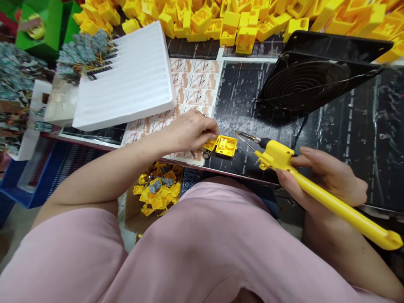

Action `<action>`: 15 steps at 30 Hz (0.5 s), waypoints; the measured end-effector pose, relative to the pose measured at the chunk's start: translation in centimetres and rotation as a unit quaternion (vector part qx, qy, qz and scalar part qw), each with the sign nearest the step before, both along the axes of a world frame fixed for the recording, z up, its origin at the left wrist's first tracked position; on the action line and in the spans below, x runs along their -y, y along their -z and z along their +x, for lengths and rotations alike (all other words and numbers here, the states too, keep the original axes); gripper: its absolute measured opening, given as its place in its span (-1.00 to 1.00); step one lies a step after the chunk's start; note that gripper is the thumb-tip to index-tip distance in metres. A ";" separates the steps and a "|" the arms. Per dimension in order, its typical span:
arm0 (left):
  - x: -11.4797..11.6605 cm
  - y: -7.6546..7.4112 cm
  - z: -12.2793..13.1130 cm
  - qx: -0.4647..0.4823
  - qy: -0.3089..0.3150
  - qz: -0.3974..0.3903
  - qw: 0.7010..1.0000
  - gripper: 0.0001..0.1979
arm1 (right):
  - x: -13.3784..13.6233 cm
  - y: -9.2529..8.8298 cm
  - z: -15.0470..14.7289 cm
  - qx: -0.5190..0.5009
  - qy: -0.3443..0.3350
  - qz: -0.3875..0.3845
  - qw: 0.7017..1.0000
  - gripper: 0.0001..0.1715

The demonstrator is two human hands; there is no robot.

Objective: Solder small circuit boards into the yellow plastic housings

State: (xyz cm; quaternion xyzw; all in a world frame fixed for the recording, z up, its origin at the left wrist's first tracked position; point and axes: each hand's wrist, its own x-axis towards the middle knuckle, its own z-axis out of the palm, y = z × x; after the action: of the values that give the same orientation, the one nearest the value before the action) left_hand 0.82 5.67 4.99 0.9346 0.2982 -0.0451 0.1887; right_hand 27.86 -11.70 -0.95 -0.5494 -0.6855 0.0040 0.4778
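Observation:
A small yellow plastic housing (226, 146) lies open on the black bench mat (252, 162), with a hinged flap at its left side. My left hand (187, 132) reaches over it, fingertips pinching the flap. A small dark ring (206, 155) sits just below those fingers. My right hand (328, 176) grips a yellow electric screwdriver (277, 156), its long yellow body running down to the right. The screwdriver's metal bit (244, 136) points left, a short distance from the housing and not touching it.
A white foam tray (126, 75) lies on printed paper sheets (192, 80). A black mesh fan (303, 80) stands at the right. Yellow housings (202, 21) heap along the back. A cardboard box (156, 189) of yellow parts sits below the bench edge, near a blue crate (41, 168).

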 end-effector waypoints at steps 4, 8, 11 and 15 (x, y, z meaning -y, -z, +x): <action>-0.2 1.2 -0.6 0.072 0.025 0.018 0.997 -0.73 | -0.2 -0.2 -0.3 0.008 0.009 0.011 1.000 -0.21; 0.1 1.9 0.1 0.068 -0.014 0.030 0.997 -0.74 | -0.2 -0.5 -0.4 -0.007 0.038 -0.005 0.999 -0.27; 0.5 2.0 0.8 0.025 -0.043 0.064 0.997 -0.76 | -0.2 -0.5 -0.3 -0.019 0.032 -0.004 0.999 -0.26; 1.0 1.6 0.9 -0.005 0.002 0.113 0.994 -0.72 | 0.2 -0.2 0.2 -0.039 0.038 -0.017 0.998 -0.26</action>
State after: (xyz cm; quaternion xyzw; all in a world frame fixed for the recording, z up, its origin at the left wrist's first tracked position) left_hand 1.71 4.64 3.42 0.9501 0.3010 -0.0163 0.0799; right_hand 28.11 -11.85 -0.77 -0.5821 -0.6448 0.0189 0.4950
